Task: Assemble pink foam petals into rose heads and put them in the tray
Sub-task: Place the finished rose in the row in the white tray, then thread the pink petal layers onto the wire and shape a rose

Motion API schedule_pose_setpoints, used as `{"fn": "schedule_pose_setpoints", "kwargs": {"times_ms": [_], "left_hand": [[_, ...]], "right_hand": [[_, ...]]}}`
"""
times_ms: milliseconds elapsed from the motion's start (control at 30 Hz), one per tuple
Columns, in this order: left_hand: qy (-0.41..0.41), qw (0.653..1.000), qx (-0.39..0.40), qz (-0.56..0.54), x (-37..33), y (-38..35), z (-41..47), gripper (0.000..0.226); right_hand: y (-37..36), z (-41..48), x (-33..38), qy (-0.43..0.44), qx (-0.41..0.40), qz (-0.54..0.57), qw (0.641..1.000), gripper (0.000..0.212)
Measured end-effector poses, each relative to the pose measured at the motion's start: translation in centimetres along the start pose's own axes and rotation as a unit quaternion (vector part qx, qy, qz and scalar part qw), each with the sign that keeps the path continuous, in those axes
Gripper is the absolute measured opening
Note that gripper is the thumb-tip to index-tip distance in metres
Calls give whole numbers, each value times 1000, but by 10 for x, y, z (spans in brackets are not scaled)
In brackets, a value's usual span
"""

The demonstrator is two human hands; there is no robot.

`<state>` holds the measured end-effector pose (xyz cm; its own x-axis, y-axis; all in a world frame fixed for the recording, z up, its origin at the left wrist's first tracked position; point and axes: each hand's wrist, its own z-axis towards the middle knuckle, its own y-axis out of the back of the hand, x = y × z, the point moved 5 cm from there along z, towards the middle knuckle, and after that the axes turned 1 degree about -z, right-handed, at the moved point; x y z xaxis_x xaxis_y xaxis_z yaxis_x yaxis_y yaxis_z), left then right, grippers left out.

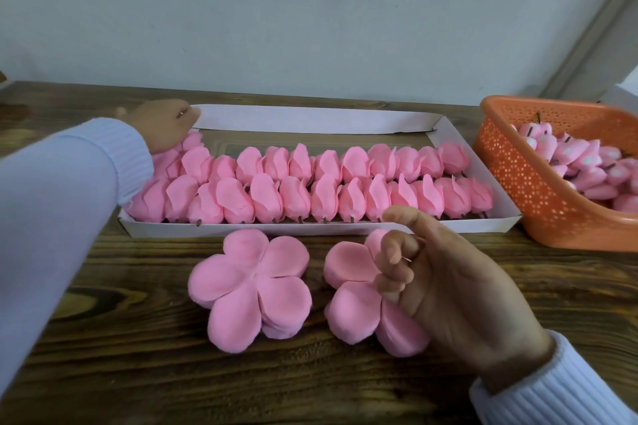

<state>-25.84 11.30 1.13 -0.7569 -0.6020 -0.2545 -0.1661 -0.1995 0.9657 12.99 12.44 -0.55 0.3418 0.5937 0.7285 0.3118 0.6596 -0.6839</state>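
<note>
Tray [452, 138]: white card, packed with two rows of rose heads [310, 186], set on the wooden table [138, 373].
Left hand [162, 126]: lowered onto the rose heads at the tray's far left end; fingertips are hidden, so any grip cannot be told.
Right hand [438, 272]: held over the right petal stack [348, 300], partly covering it, fingers curled; whether anything is pinched cannot be told.
Left petal stack [250, 286]: laid just before the tray.
Orange basket [518, 190]: placed at right, heaped with pink buds [587, 162].
</note>
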Motion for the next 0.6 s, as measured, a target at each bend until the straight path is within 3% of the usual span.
{"fn": "schedule_pose_setpoints", "kwargs": {"times_ms": [100, 167, 300, 433, 500, 600], "left_hand": [[9, 998, -32, -53, -4, 13, -1, 54], [18, 980, -90, -178, -14, 32, -7, 55], [34, 887, -180, -424, -50, 68, -38, 37], [-41, 809, -147, -568, -110, 87, -105, 12], [-86, 814, -105, -565, -139, 75, -144, 8], [-162, 898, -44, -407, -178, 27, -197, 11]], "right_hand": [[1, 1, 1, 4, -15, 3, 1000, 33], [2, 1, 2, 12, -30, 6, 999, 34], [1, 1, 11, 57, -95, 16, 994, 16], [7, -4, 24, 122, -184, 35, 975, 13], [13, -7, 31, 152, -218, 34, 963, 9], [22, -13, 41, 184, -263, 13, 947, 15]]}}
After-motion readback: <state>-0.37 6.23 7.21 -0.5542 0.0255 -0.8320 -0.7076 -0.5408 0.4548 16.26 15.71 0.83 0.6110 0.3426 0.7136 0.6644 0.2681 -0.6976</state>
